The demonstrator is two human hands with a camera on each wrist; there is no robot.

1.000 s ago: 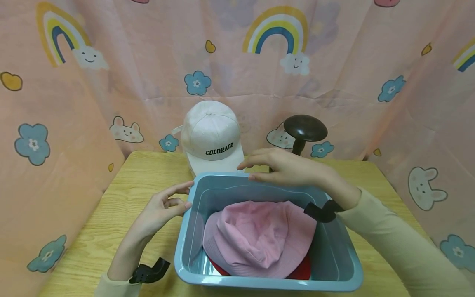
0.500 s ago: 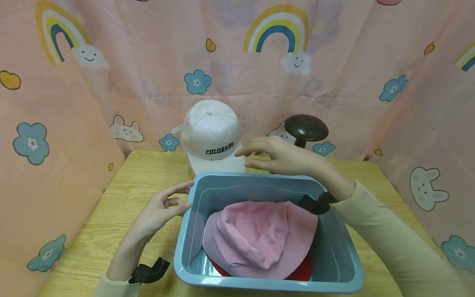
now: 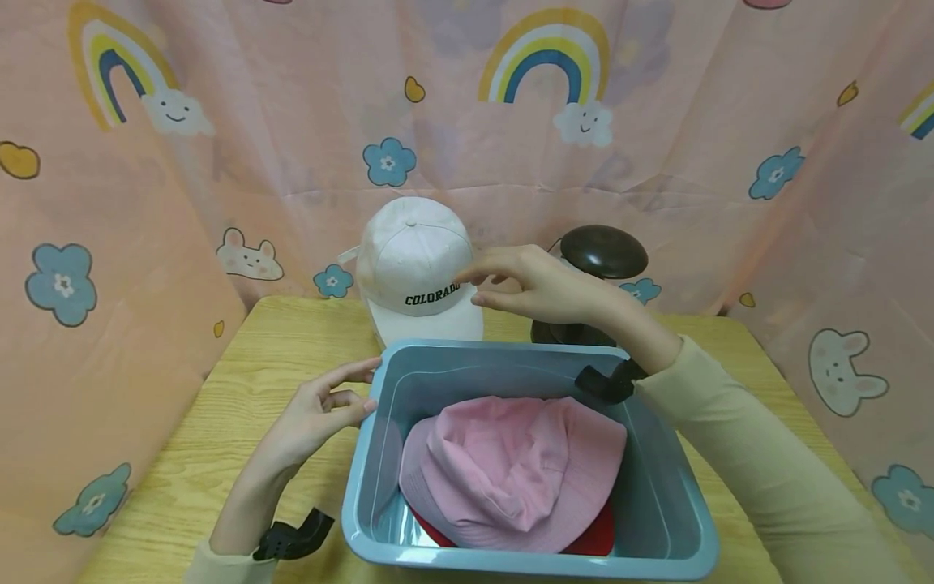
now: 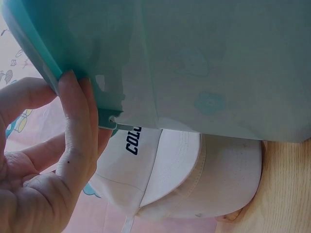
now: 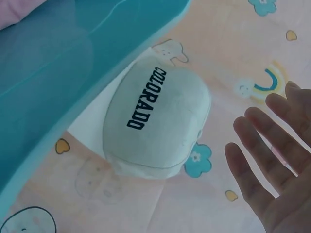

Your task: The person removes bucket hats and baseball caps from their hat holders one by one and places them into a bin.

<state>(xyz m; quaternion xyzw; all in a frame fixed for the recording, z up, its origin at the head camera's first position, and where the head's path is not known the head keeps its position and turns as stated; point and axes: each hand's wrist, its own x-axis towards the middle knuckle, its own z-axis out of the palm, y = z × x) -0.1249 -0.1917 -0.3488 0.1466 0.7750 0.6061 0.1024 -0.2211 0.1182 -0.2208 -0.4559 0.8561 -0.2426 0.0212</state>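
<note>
A light blue plastic tub [image 3: 660,495] stands at the front of the table. In it lies a pink hat [image 3: 503,462] on top of something red [image 3: 598,531]. My left hand [image 3: 314,414] pinches the tub's left rim near its far corner, seen close in the left wrist view. Behind the tub sits a white cap [image 3: 416,235] lettered COLORADO, its brim toward me. My right hand [image 3: 543,284] is raised past the far rim, to the right of this cap, fingers loosely extended and holding nothing. Its fingertips overlap the cap's front in the head view.
A dark brown stand [image 3: 604,251] with a rounded top and round base [image 3: 572,333] is behind the tub on the right, partly hidden by my right arm. The wooden table [image 3: 292,341] meets a pink patterned cloth [image 3: 306,219] behind and at the sides.
My right hand has risen from the tub's far rim and shifted slightly left, close to the white cap's front. My left hand has stayed on the rim.
</note>
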